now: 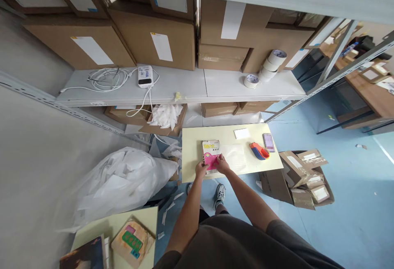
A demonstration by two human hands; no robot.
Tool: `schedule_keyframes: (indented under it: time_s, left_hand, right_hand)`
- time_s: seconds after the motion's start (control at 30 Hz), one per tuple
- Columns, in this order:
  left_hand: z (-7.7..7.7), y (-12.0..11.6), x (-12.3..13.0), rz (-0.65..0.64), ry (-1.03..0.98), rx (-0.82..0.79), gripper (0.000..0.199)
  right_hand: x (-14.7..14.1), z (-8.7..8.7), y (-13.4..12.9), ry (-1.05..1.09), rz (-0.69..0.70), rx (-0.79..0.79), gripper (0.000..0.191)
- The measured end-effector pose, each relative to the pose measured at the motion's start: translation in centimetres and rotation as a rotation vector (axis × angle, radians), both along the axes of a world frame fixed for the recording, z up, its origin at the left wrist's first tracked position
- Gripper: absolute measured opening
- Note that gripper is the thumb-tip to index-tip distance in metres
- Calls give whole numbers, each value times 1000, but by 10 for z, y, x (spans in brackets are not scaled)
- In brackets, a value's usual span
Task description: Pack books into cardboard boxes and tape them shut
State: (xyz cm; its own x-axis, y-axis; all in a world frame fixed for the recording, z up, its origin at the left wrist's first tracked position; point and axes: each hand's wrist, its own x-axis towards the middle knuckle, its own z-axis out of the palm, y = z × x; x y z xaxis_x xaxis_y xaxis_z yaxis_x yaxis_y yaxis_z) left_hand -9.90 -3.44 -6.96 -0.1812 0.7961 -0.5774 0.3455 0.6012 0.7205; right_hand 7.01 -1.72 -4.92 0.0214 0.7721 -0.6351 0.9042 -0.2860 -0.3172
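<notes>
A book [211, 148] with a white and pink cover lies on the pale yellow table [192, 139], a little left of its middle. My left hand [201, 169] grips the book's lower left corner, fingers closed round the edge. Over on its lower right side, my right hand [222, 164] holds the book with thumb and fingers. Beside the book is a whitish translucent sheet or bag [235, 158], flat on the table. Farther right sit an orange and blue tape dispenser [259, 151], a purple blurred item [269, 142] and a small white card [242, 133].
Ahead, a metal shelf [184, 90] carries cardboard boxes, tape rolls [251, 81], a white power strip [145, 76] and a coiled cable. A carton of flattened boxes [303, 178] stands right, a large white plastic bag [123, 182] left. Books [133, 240] lie on another table behind left.
</notes>
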Motion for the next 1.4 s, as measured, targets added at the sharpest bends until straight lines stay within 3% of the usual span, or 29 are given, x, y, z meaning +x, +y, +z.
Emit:
schedule_keyframes:
  time_s: [0.1, 0.17, 0.27, 0.37, 0.6, 0.67, 0.73, 0.83, 0.9, 1.03, 1.1, 1.23, 1.4]
  left_hand:
    - [12, -5, 6, -2, -54, 84, 14]
    - [21, -8, 13, -14, -92, 163, 18]
    - [32, -12, 30, -53, -134, 247, 30]
    - [35, -14, 48, -115, -245, 274, 39]
    - [22, 0, 85, -96, -617, 108, 47]
    - [19, 6, 93, -91, -580, 129, 47]
    - [17, 9, 101, -130, -370, 213, 44]
    - [12, 6, 116, -298, 4, 286, 48]
    - [9, 1, 129, -424, 137, 277, 54]
    - [3, -11, 149, -617, 280, 188, 65]
    - [3, -15, 154, -659, 345, 149, 70]
    - [1, -17, 151, -608, 359, 175, 67]
    - [-6, -12, 141, -345, 320, 221, 55]
  right_hand:
    - [1, 6, 4, 112, -110, 78, 53]
    - [-1, 7, 3, 324, -271, 114, 44]
    - [-5, 6, -1, 707, -530, 135, 50]
    - [4, 4, -4, 918, -676, 173, 57]
    - [69, -5, -9, 817, -807, 333, 50]
    - [86, -9, -12, 817, -848, 351, 52]
    - [99, -13, -17, 839, -880, 353, 54]
    - [116, -21, -24, 831, -888, 330, 56]
    - [126, -25, -27, 725, -863, 300, 54]
    - [141, -28, -27, 231, -670, 157, 43]
    - [144, -25, -24, 43, -558, 91, 46]
    - [144, -14, -22, -98, -454, 129, 60]
    - [139, -7, -35, -38, -375, 117, 53]
